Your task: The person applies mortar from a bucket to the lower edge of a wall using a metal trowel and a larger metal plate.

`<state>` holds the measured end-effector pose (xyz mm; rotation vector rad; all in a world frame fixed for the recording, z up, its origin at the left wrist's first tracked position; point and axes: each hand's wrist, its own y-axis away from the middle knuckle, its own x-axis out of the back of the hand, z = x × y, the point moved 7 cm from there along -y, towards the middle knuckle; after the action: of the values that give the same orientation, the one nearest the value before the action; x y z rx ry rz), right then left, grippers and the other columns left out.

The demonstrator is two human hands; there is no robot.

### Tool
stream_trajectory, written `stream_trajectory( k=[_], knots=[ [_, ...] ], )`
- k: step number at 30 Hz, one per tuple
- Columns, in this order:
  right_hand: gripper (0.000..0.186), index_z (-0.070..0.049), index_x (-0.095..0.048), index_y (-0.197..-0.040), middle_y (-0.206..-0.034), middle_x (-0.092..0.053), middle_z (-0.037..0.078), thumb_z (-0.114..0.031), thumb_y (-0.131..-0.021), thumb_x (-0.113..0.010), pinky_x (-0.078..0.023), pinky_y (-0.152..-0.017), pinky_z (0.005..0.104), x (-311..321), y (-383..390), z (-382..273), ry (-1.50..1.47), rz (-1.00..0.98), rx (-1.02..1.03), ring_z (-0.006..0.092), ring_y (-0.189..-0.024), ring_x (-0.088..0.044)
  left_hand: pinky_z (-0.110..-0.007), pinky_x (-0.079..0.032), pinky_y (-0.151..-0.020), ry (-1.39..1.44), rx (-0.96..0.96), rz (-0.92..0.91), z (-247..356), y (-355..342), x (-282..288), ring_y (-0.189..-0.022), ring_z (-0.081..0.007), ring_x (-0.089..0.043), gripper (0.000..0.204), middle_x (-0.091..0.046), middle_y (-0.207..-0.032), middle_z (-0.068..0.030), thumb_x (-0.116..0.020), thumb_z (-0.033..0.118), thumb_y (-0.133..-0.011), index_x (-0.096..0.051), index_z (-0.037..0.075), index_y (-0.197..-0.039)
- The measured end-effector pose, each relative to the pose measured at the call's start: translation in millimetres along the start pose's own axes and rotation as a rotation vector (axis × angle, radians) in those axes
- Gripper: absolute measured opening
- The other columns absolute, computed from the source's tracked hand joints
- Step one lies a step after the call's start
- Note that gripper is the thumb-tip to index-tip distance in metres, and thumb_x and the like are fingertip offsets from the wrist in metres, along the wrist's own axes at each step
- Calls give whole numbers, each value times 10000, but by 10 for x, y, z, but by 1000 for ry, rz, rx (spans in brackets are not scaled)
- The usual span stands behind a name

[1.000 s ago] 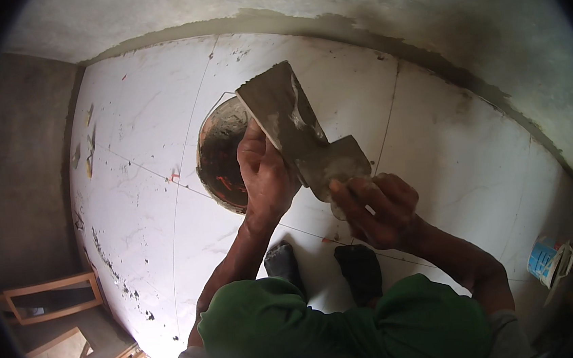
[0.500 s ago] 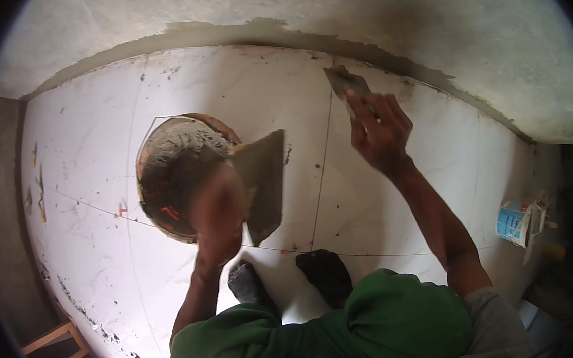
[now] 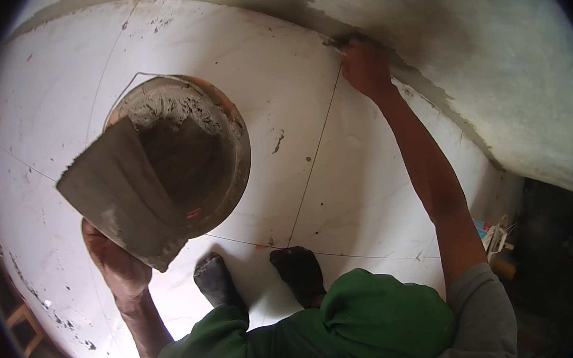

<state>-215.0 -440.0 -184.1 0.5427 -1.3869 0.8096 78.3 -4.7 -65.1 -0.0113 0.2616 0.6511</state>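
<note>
My left hand [image 3: 117,258] grips a mortar-smeared flat board [image 3: 115,190], held tilted over the left side of a bucket [image 3: 234,170] with grey mortar round its inside. My right hand [image 3: 369,69] reaches to the far right, closed on a trowel [image 3: 336,48] at the strip of dark grey mortar [image 3: 306,10] where the wall [image 3: 481,66] meets the white tiles [image 3: 309,122]. The trowel is mostly hidden by my fingers.
My dark-covered feet [image 3: 220,280] stand on the tiles below the bucket. A small white and blue container [image 3: 492,232] sits at the right beside a dark area. Wooden frames [image 3: 23,328] lie at the lower left. Grey splatters mark the tiles.
The board has swung left from over the middle to the bucket's left side in my left hand. My right hand has moved up to the wall's edge with the trowel. The view has shifted.
</note>
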Motion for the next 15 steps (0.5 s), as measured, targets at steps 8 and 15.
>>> stream_trajectory(
  k=[8,15],
  knots=[
    [115,-82,-726,-902,-984,-699,147,-183,-888,-673,-563,-810,508,359,64,205,-53,133,-142,375,-944,-685,-429,-570,-1043,17,-18,192,-106,77,581,-1237,-258,-648,799,-612,-1386,-162,-792,536,-909,-477,-1,-1411],
    [129,-78,-733,-877,-959,-705,124,-153,-880,-628,-577,-807,483,179,252,435,91,32,-58,352,-952,-688,-462,-564,-1068,64,-45,79,-271,-63,723,-1286,-279,-623,814,-578,-1428,-175,-789,534,-911,-455,17,-1446]
  ],
)
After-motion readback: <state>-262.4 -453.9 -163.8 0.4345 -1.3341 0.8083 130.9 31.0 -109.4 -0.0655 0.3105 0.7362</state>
